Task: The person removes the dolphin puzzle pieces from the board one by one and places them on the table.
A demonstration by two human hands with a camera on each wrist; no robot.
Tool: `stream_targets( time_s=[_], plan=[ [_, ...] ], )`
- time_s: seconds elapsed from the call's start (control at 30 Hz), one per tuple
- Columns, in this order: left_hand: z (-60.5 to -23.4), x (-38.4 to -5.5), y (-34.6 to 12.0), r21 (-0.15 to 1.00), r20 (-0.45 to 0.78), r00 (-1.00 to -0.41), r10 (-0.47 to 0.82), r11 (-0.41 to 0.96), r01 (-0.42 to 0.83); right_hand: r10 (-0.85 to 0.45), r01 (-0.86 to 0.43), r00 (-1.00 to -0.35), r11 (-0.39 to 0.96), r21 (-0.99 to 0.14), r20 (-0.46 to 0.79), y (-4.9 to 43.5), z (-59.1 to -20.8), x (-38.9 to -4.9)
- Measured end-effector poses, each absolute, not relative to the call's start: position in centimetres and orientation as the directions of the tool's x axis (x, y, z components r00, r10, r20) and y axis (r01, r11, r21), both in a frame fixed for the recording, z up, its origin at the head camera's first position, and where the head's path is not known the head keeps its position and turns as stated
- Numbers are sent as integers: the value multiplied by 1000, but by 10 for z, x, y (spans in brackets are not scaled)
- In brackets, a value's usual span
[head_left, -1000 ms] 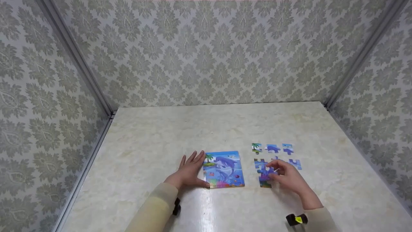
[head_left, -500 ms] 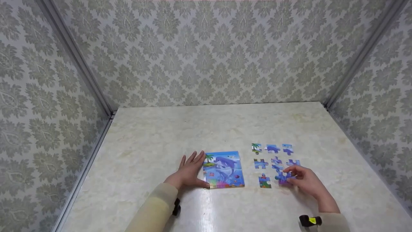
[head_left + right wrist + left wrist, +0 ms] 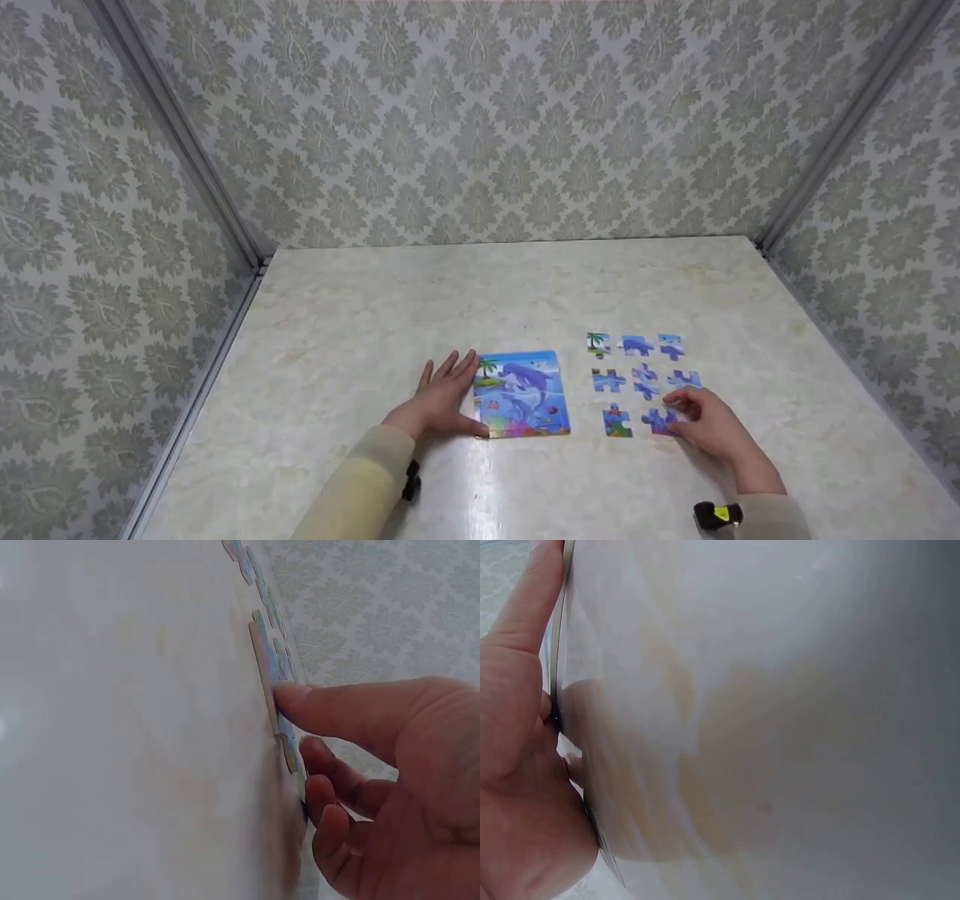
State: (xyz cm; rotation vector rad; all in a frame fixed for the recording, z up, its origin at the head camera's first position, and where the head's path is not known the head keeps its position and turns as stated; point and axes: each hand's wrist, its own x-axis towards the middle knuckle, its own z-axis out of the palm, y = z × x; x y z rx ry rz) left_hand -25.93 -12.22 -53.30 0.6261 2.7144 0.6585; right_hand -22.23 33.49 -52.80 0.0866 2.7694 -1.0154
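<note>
A square dolphin picture board [image 3: 523, 394] lies flat on the table. My left hand [image 3: 439, 401] rests along its left edge, fingers spread and straight, the thumb at the lower left corner; the left wrist view shows the palm side of this hand [image 3: 525, 735] low beside the table. To the right of the board my right hand [image 3: 709, 424] holds a purple-blue puzzle piece [image 3: 658, 421] at its right side, in the bottom row of loose pieces. In the right wrist view the thumb [image 3: 300, 701] touches the flat piece [image 3: 264, 664], with the other fingers curled close by.
Several other puzzle pieces lie apart in rows: a palm-tree piece [image 3: 598, 343], dolphin pieces such as the top middle one [image 3: 636, 346], and a coral piece [image 3: 618, 424] beside the held one. Patterned walls [image 3: 480, 127] enclose the pale table [image 3: 375, 300] at the back and sides.
My right hand has moved right with the purple-blue piece, away from the coral piece, and lowered it flat into the bottom row. My left hand and the board have stayed in place.
</note>
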Motion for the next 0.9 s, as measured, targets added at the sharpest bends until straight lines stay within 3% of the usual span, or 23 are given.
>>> stream_targets(
  time_s=[0.37, 0.9],
  plan=[
    [-532, -259, -121, 492, -168, -870, 463, 805, 333, 12, 130, -985, 705, -697, -171, 319, -516, -226],
    [-530, -258, -123, 491, -142, -865, 481, 793, 360, -127, 11, -985, 621, -784, -114, 258, -510, -244]
  ],
)
